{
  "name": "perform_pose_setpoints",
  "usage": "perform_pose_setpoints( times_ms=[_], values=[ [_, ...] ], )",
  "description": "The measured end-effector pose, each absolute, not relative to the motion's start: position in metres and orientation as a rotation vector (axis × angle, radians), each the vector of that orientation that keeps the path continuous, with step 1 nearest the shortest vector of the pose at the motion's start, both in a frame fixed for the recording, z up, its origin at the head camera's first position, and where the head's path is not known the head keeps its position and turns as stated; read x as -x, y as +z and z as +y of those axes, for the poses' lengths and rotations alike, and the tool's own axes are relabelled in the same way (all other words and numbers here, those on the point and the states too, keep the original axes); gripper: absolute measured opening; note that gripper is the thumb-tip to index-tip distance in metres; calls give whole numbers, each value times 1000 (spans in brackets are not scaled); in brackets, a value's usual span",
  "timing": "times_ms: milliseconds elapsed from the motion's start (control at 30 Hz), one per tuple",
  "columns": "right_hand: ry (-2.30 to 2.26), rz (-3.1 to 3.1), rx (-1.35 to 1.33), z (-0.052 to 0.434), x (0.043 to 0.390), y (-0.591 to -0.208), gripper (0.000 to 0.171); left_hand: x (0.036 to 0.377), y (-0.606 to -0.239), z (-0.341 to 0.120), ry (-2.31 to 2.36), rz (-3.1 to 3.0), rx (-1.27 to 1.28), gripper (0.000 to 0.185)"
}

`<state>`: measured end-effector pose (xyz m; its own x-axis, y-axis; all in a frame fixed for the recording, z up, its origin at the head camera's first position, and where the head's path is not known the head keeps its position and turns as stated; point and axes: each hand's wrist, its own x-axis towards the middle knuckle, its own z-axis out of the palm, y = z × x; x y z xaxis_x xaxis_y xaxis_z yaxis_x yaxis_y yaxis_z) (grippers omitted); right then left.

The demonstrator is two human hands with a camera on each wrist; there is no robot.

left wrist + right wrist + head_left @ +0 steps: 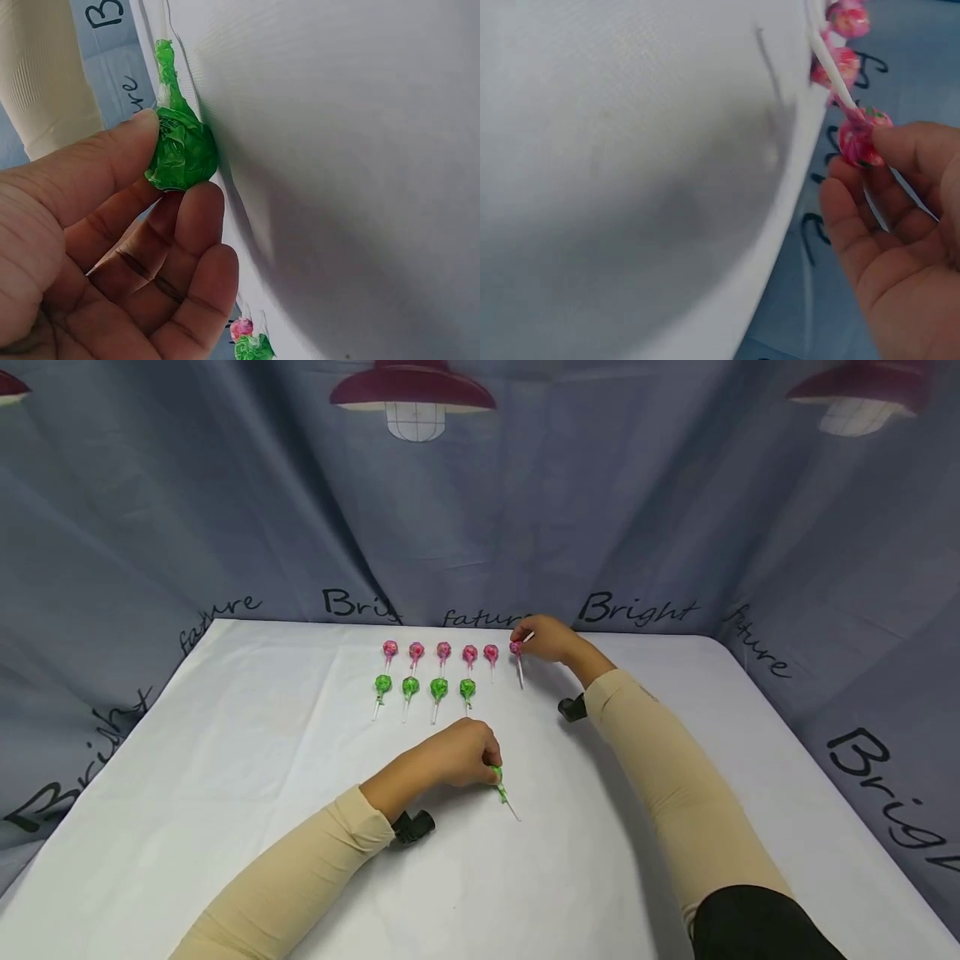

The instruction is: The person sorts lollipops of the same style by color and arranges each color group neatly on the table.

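Note:
My left hand (467,752) pinches a green-wrapped lollipop (498,781) by its head, thumb (97,161) and a fingertip on the green wrapper (182,154), its stick lying on the white table (225,777). My right hand (546,638) pinches a pink lollipop (516,649) at the right end of the far row; its head (861,139) sits at my fingertips (900,146). A second white stick (528,637) lies in that same hand. Several pink lollipops (443,651) form the far row, and several green ones (438,688) line up just in front.
A grey printed curtain (480,527) surrounds the table on three sides. Small black wrist cameras (412,827) sit under both cream sleeves (675,768). Bare cloth lies to the left, right and front of the rows.

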<state>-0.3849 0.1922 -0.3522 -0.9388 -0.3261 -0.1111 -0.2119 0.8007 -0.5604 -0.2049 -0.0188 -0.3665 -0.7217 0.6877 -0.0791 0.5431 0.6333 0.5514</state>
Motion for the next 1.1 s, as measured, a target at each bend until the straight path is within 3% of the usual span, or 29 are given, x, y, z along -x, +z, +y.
perform_pose_setpoints(
  times_ms=[533, 1100],
  values=[
    [-954, 2768, 247, 188, 401, -373, 19, 204, -363, -21, 764, 2547, -961, 6],
    [-939, 2764, 278, 181, 399, -375, 21, 205, -364, -20, 756, 2553, -939, 4]
  ],
)
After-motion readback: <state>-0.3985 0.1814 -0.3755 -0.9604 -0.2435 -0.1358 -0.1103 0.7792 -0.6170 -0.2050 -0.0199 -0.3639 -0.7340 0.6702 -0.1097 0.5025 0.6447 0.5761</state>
